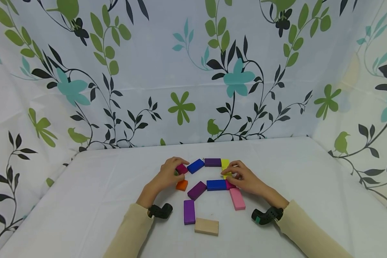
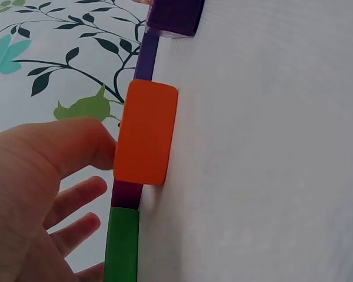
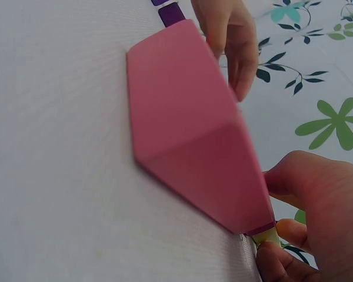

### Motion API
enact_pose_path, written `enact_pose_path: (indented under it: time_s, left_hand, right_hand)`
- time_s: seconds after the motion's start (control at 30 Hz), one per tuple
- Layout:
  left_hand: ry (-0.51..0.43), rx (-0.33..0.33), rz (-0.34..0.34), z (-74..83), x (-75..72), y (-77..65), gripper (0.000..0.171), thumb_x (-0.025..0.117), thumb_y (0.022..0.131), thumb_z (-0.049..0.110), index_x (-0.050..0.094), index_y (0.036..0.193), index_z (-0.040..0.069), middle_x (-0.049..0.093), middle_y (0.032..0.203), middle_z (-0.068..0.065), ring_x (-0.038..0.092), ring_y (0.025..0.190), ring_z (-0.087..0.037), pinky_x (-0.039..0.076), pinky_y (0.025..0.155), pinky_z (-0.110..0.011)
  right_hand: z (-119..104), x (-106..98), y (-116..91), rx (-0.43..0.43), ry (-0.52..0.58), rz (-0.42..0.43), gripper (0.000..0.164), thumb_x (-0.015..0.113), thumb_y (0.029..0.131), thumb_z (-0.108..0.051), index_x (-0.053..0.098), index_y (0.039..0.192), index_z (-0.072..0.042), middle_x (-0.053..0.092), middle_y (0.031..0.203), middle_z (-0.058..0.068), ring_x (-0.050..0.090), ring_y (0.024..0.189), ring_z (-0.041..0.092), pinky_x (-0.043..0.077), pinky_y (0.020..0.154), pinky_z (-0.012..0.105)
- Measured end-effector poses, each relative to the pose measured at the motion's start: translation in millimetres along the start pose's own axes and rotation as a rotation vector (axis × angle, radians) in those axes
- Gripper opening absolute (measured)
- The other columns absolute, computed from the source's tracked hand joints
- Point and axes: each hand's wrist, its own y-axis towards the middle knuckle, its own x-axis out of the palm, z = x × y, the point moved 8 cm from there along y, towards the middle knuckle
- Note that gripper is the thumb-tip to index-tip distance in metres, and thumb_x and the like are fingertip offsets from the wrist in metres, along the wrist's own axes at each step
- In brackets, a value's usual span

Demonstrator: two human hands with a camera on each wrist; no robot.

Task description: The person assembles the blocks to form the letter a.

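Observation:
My left hand (image 1: 167, 173) spans a magenta block (image 1: 181, 168), with the forefinger at its far end and the thumb near its close end. A green block (image 2: 122, 247) lies beside it, mostly under the hand in the head view. Just nearer stands an orange block (image 1: 182, 185). My right hand (image 1: 245, 178) has its fingers curled around the near part of a yellow block (image 1: 225, 164), partly covered by them. Under its thumb a second magenta block (image 1: 230, 185) shows, between a blue block (image 1: 216, 185) and a pink block (image 1: 237, 199).
Another blue block (image 1: 195, 166) and a dark purple block (image 1: 212, 162) form the far side of the arrangement. Nearer me lie a plum block (image 1: 197, 190), a violet block (image 1: 189, 212) and a plain wooden block (image 1: 206, 226). A leaf-patterned cloth (image 1: 200, 89) hangs behind the white table (image 1: 116, 186).

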Motion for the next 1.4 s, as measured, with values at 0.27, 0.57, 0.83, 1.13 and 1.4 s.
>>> enact_pose_path:
  time_s: [0.27,0.57,0.83,1.13,1.4]
  left_hand:
    - [-0.026,-0.006,-0.046,-7.6,2.3,-2.3,0.045,0.060,0.090,0.003,0.054,0.135,0.003,0.046,0.145,-0.019,0.028,0.141,-0.041,0.021,0.112,-0.063]
    - [-0.022,-0.029,-0.027,-12.6,-1.0,-2.6,0.040,0.063,0.089,0.006,0.058,0.129,0.003,0.051,0.138,-0.018,0.045,0.125,-0.036,0.038,0.106,-0.052]
    - [0.002,-0.048,-0.009,-15.9,-5.7,-3.9,0.043,0.064,0.088,0.007,0.058,0.130,0.003,0.052,0.137,-0.018,0.047,0.122,-0.036,0.037,0.104,-0.055]
    - [0.040,-0.089,-0.007,-21.5,-7.3,-3.3,0.042,0.065,0.089,0.010,0.059,0.129,0.003,0.055,0.129,-0.018,0.050,0.115,-0.032,0.038,0.101,-0.054]
    - [0.038,-0.090,-0.004,-26.9,-9.5,-3.9,0.037,0.070,0.089,0.011,0.062,0.124,0.001,0.057,0.116,-0.016,0.052,0.105,-0.029,0.046,0.095,-0.046]
  right_hand:
    - [-0.4,0.2,0.4,0.010,-0.007,-0.006,0.021,0.061,0.095,-0.010,0.069,0.114,-0.005,0.046,0.123,0.019,0.052,0.077,0.016,0.048,0.071,0.023]
    - [1.5,1.6,-0.1,0.012,-0.018,-0.002,0.021,0.061,0.095,-0.009,0.069,0.114,-0.005,0.046,0.123,0.019,0.052,0.078,0.017,0.049,0.072,0.023]
    - [1.6,1.4,0.2,0.013,-0.025,-0.003,0.021,0.061,0.095,-0.009,0.069,0.114,-0.006,0.046,0.123,0.019,0.053,0.078,0.016,0.049,0.072,0.023]
    - [-0.5,1.3,-0.2,0.007,-0.022,0.000,0.021,0.062,0.095,-0.009,0.069,0.114,-0.005,0.046,0.122,0.019,0.052,0.077,0.015,0.049,0.072,0.023]
    - [-1.7,0.7,-0.3,0.006,-0.009,-0.004,0.021,0.061,0.095,-0.009,0.069,0.114,-0.004,0.046,0.122,0.019,0.052,0.078,0.016,0.049,0.072,0.023]
